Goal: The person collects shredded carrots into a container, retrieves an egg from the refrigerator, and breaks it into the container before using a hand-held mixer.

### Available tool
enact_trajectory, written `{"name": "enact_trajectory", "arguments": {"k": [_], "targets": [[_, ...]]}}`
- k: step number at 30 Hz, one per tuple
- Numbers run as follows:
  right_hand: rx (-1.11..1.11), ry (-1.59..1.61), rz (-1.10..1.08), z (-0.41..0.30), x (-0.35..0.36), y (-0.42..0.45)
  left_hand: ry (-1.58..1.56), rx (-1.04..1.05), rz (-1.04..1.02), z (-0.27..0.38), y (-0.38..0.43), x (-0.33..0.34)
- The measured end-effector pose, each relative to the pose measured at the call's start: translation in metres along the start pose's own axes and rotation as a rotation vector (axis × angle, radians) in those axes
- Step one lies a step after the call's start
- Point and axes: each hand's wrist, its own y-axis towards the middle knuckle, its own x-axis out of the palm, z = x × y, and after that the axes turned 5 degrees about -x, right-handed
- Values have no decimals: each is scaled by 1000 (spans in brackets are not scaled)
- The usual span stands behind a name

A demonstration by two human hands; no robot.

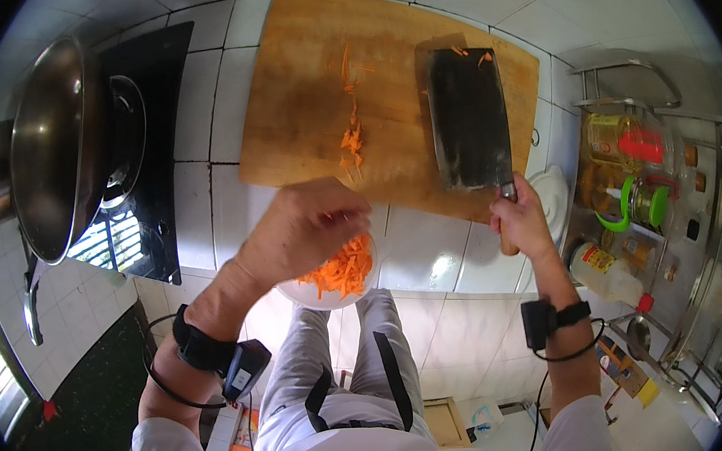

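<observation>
My right hand (525, 218) grips the wooden handle of a cleaver (468, 118). Its broad dark blade hovers over or rests on the right part of a wooden cutting board (294, 87); I cannot tell which. Several carrot shreds cling near the blade's far end. My left hand (305, 228) is above a pale bowl (326, 304) at the counter's front edge, its fingers curled and slightly blurred. Shredded carrot (342, 270) fills the bowl. A bit of orange shows by the left fingers, but whether they hold it is unclear. Loose carrot shreds (352, 139) lie in a line across the board.
At the left, a large metal wok (53, 152) stands on a black glass cooktop (154, 82), its handle jutting toward me. A white lid-like item (549, 199) lies just beyond my right hand. Oil bottles (615, 136), jars and a metal rack (665, 104) line the right side.
</observation>
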Motion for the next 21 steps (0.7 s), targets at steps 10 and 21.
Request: {"name": "enact_trajectory", "arguments": {"k": [10, 21], "targets": [[-43, -62, -99, -40, -12, 78, 123, -251, 485, -66, 122, -66], [134, -159, -172, -31, 17, 65, 596, 170, 151, -63, 158, -14]]}}
